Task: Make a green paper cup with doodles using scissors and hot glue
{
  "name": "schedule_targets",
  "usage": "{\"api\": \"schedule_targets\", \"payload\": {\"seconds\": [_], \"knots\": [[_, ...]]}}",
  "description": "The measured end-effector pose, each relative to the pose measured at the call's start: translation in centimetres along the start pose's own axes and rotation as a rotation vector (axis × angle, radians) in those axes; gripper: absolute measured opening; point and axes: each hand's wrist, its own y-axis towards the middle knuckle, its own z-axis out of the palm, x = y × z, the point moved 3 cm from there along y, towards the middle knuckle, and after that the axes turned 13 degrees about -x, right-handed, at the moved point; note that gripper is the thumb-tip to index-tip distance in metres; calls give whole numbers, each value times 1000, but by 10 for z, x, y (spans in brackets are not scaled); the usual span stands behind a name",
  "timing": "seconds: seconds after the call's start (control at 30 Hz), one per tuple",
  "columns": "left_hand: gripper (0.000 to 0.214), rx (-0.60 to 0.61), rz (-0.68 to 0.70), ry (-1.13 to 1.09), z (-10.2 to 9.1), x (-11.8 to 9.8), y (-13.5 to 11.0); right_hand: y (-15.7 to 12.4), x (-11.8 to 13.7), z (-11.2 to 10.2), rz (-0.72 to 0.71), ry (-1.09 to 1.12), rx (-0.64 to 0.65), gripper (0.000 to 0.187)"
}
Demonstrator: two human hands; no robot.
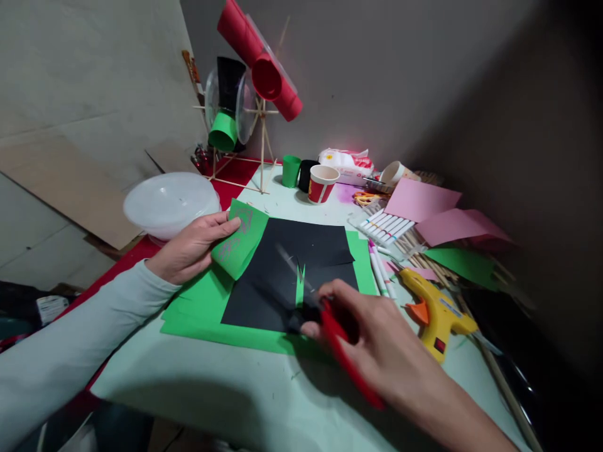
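Fingers (225, 225) of left hand (188, 251) pinch small green paper piece (241, 246), centre-left of frame: flat, matte, slightly curled, w/ faint pencil outlines. Right hand (377, 342) grips red-handled metal scissors (330, 323), blades blurred, over square black paper sheet (282, 270) on larger green paper sheet (193, 307), mid-frame.

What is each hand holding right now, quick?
Left hand: closed, pinching a green paper piece.
Right hand: closed on red-handled scissors, blades blurred over the black paper.

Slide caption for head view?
Left hand holds a green paper piece; right hand grips red-handled scissors over black paper.
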Motion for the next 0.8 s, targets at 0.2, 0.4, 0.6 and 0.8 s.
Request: {"api": "schedule_targets", "payload": {"seconds": [0.2,0.4,0.6,0.8], "knots": [[11,7,2,74,3,8,-1,6,-17,-1,-168,-390,-308,34],[26,35,-31,201,3,25,-2,23,-35,12,-257,-771,-333,35],[39,-61,8,345,1,35,-3,17,-16,19,-373,-778,-341,33],[45,-94,64,422,5,33,-4,0,-3,45,-556,-559,-214,62]]}}
